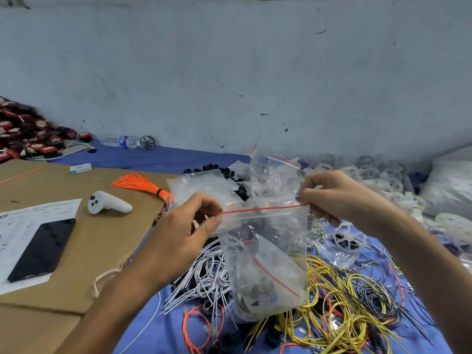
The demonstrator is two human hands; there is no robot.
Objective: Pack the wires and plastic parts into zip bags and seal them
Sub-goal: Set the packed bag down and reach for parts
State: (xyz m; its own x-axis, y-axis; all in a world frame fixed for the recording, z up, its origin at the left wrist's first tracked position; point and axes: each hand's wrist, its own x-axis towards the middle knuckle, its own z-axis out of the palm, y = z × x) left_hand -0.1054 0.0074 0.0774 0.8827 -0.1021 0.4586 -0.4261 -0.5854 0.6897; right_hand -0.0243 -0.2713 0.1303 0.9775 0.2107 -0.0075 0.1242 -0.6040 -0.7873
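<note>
Here, zip bag (265, 254) between hands, left hand (184, 233) and right hand (334, 198) pinching its top corners

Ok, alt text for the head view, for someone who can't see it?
Two hands hold a clear zip bag up by its red-lined top: the left hand pinches one corner, the right hand the other. Loose wires cover the blue cloth below.

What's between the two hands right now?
Head view: the red-lined top edge of the zip bag, pinched by left hand and right hand.
</note>
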